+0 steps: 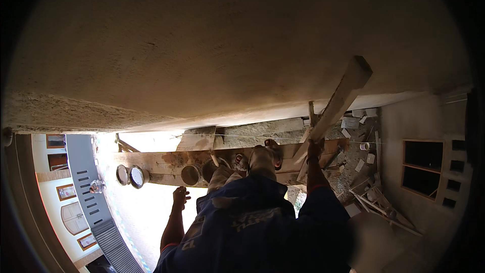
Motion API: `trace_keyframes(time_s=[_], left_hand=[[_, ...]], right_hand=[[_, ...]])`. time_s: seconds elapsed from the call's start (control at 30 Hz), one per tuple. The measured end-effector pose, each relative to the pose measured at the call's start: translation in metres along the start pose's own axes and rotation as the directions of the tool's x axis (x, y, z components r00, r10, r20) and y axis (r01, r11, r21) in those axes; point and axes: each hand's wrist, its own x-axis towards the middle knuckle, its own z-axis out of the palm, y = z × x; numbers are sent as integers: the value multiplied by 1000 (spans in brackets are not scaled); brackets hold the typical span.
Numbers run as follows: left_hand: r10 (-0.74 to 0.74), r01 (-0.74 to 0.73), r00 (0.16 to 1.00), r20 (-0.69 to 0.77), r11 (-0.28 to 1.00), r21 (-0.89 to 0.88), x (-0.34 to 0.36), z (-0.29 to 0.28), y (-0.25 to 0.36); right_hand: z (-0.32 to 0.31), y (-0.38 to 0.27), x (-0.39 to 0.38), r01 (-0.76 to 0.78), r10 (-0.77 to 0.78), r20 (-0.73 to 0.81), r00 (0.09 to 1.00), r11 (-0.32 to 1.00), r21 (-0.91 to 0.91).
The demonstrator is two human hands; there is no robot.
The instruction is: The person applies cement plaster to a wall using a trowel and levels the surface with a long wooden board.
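My right hand [314, 149] grips a long, pale straightedge board [343, 91] near its lower end; the board slants up to the right in front of the rough plastered wall [217, 55]. My left hand [180, 197] hangs at my side, fingers loosely bent and apart, holding nothing that I can see. My sandalled feet [273, 154] stand on wooden scaffold planks [161, 159]. Round buckets [190, 174] sit on the planks left of my feet, two more [137, 176] farther along.
Wooden posts [312, 111] stand between planks and wall. Rubble [359, 164] and loose timber [384, 207] lie below on the right, beside a wall with a window opening [422, 167]. Far below left are a grey fence [85, 182] and a house front [50, 187].
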Motion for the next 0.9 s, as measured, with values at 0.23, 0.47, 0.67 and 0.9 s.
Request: trace_keyframes(time_s=[0.23,0.47,0.67,0.9], left_hand=[[70,-70,998,-4,989,-132,-1,-11,-51],[46,-53,998,-34,963,-266,-8,-11,-98],[30,-22,999,41,982,-189,-17,15,-119],[-91,127,990,109,915,-384,18,72,-120]], right_hand=[[-7,-42,8,-21,-9,193,981,988,154],[16,-20,29,166,-173,80,982,982,92],[26,5,49,696,-693,-113,712,675,244],[39,-7,-6,563,-512,436,740,826,15]])
